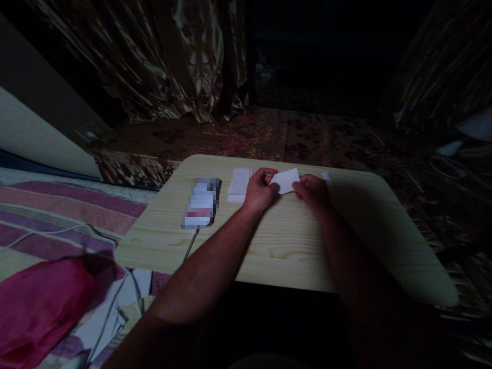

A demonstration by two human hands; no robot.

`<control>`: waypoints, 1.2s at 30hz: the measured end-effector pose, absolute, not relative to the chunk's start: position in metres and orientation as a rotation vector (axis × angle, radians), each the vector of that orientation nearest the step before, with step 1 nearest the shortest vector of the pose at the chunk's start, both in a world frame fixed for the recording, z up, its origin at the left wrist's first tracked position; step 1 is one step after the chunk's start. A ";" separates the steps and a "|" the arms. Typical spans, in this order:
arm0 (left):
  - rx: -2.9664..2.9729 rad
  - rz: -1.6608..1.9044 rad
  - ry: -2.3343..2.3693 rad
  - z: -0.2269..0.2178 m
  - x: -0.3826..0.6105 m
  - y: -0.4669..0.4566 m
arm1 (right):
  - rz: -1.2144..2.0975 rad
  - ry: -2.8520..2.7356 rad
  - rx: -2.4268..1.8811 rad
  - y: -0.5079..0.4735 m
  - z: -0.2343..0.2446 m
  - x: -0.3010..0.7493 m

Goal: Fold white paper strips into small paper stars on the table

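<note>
- Paper piece [285,181], one, head view: white, smooth, flat, four-sided; held up over the far half of the table [292,246].
- Left hand [260,189], right hand [312,190], two total: both gripping that paper piece, left at its left end, right at its right end; thumbs on near face, fingers curled.
- Paper pile [239,184], one: white rectangular sheets, edges uneven, just beside left hand; cannot count sheets.
- Paper scrap [326,176], one: small, white, angular, just past right hand.
- Phone [201,202], one: flat rectangular slab, pixelated, left of pile; one pale cable [191,243] at near end.
- Table, one: pale wood-grain top, rounded corners.
- Striped bedding [130,197], left: fabric, purple, pink and pale bands; one crumpled pink-red heap [46,302], looks like cloth; pale flat sheets [90,323] near it, count unclear.
- Curtains [154,56], two sides visible: shiny, patterned, hanging in folds; right one very dark.
- Floral covering [238,136] behind table: dark brown, reddish blooms.
</note>
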State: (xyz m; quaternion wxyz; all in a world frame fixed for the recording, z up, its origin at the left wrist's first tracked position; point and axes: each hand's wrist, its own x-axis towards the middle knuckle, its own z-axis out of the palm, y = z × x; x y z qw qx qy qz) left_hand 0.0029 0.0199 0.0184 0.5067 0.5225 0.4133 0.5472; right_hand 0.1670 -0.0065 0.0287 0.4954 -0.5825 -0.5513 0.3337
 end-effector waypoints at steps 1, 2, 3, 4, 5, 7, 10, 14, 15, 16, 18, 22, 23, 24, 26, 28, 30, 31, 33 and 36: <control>1.280 1.291 0.980 0.018 0.003 0.019 | 0.790 -1.324 -1.413 -0.007 0.030 0.167; 1.293 1.272 0.965 0.017 0.004 0.019 | 0.772 -1.314 -1.414 -0.007 0.031 0.167; 1.307 1.255 0.961 0.016 0.004 0.018 | 0.755 -1.306 -1.415 -0.007 0.031 0.167; 1.320 1.244 0.971 0.015 0.004 0.018 | 0.743 -1.304 -1.418 -0.007 0.031 0.167; 1.330 1.233 0.989 0.015 0.004 0.017 | 0.733 -1.302 -1.421 -0.007 0.031 0.167; 1.335 1.216 1.032 0.014 0.004 0.017 | 0.721 -1.293 -1.419 -0.006 0.030 0.167; 1.295 1.222 1.061 0.014 0.002 0.019 | 0.723 -1.261 -1.363 -0.004 0.028 0.168; 1.202 1.281 1.053 0.016 -0.001 0.022 | 0.803 -1.160 -1.240 -0.001 0.026 0.170; 1.176 1.289 1.046 0.016 -0.001 0.022 | 0.830 -1.143 -1.228 0.000 0.026 0.170; 1.155 1.292 1.039 0.017 -0.001 0.022 | 0.849 -1.139 -1.227 0.001 0.025 0.170; 1.127 1.291 1.029 0.019 0.000 0.022 | 0.853 -1.143 -1.237 0.003 0.024 0.171; 1.119 1.293 1.020 0.020 0.000 0.020 | 0.825 -1.144 -1.254 0.004 0.021 0.171; 1.119 1.292 1.018 0.020 0.000 0.020 | 0.820 -1.150 -1.255 0.004 0.021 0.171; 1.118 1.291 1.017 0.020 0.000 0.020 | 0.816 -1.157 -1.257 0.004 0.020 0.171; 1.111 1.290 1.017 0.020 0.000 0.020 | 0.815 -1.167 -1.257 0.003 0.020 0.171; 1.104 1.283 1.014 0.020 0.000 0.020 | 0.832 -1.165 -1.241 0.003 0.020 0.171; 1.098 1.279 1.011 0.020 0.000 0.021 | 0.851 -1.160 -1.205 0.002 0.022 0.170; 1.099 1.280 1.010 0.020 0.001 0.021 | 0.858 -1.163 -1.189 0.001 0.023 0.169; 1.111 1.290 1.010 0.018 0.001 0.021 | 0.862 -1.179 -1.179 -0.002 0.025 0.167; 1.148 1.304 1.022 0.015 0.002 0.021 | 0.865 -1.222 -1.182 -0.006 0.029 0.165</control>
